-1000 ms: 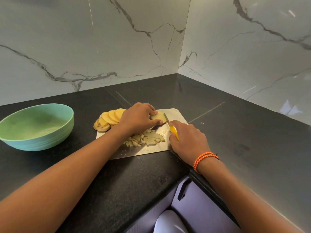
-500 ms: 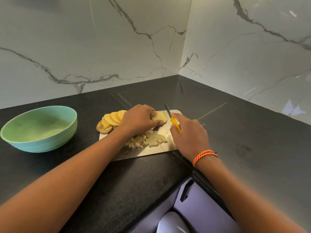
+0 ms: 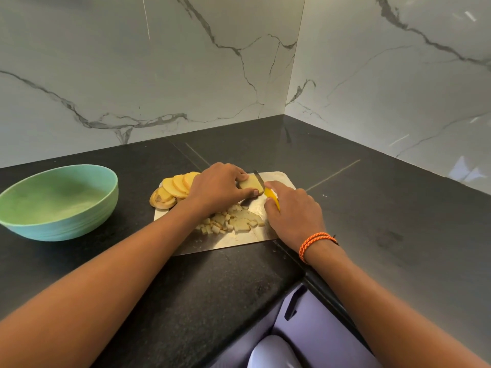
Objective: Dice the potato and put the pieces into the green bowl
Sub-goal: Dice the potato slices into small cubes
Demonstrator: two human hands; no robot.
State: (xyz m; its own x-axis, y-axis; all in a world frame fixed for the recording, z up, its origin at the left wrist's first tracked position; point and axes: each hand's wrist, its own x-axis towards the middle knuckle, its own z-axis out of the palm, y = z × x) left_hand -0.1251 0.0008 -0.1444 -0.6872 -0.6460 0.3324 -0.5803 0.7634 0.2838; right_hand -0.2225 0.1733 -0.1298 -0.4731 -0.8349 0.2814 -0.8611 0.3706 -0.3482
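Done: diced pieces [image 3: 233, 221] heaped mid-board
Left: slices [image 3: 178, 187] at nine o'clock uncut; green bowl [image 3: 57, 224] looks empty
Left hand [image 3: 220, 187]: fingers curled, pinning slice [image 3: 251, 183]
Right hand [image 3: 293, 211]: gripping knife [image 3: 271, 193]

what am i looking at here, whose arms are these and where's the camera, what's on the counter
There is no machine: a person wears a camera on the head, looking down at their own arms. On the black counter lies a cutting board with diced potato pieces and a row of potato slices. The left hand holds one potato slice steady. The right hand grips a yellow-handled knife at that slice. The green bowl stands to the left and looks empty.
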